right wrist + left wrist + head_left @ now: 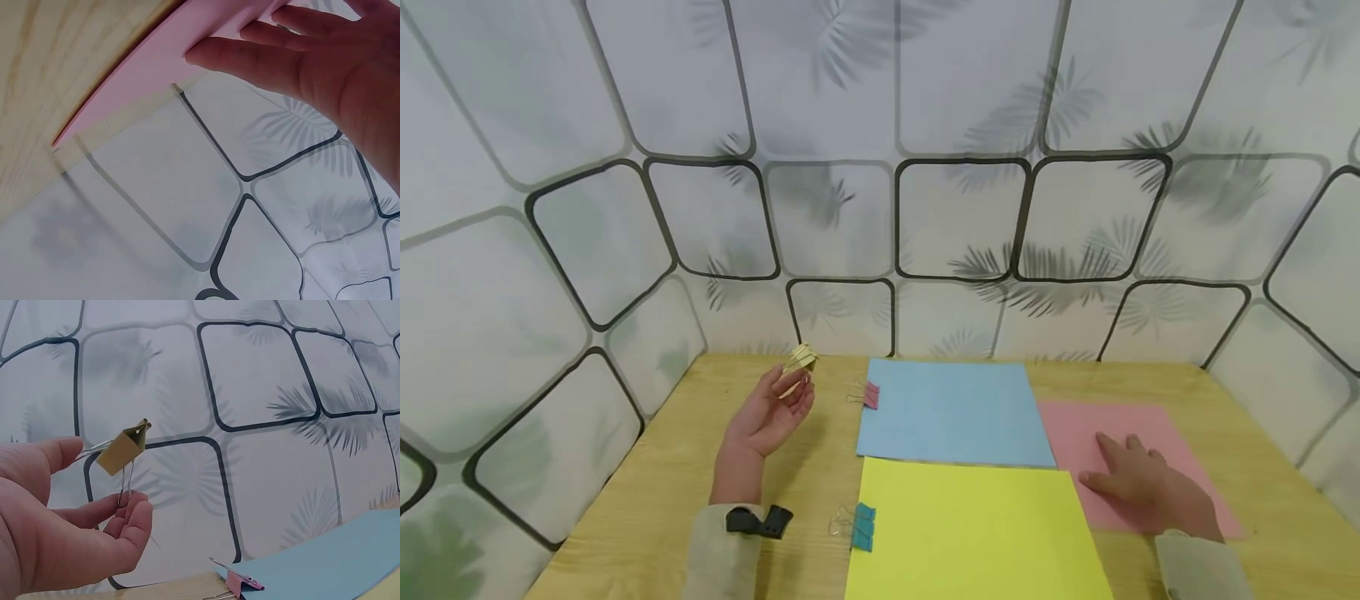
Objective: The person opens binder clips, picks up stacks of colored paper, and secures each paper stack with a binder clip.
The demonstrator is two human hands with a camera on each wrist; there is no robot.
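My left hand (772,414) holds a gold binder clip (122,450) by its wire handles, raised at the left of the table. In the left wrist view the thumb presses one handle and the curled fingers hold the other. On the right, my right hand (1138,477) rests with spread, fairly straight fingers on a pink sheet (1150,421). Between the hands lies a blue sheet (955,412) with a pink binder clip (871,395) on its left edge. Nearer me is a yellow sheet (970,533) with a teal binder clip (863,527) on its left edge.
The light wooden table (640,508) is bounded at the back and sides by a white wall covering (842,217) with dark outlines and leaf prints. A black band (758,522) is around the left sleeve. The yellow sheet borders the blue one.
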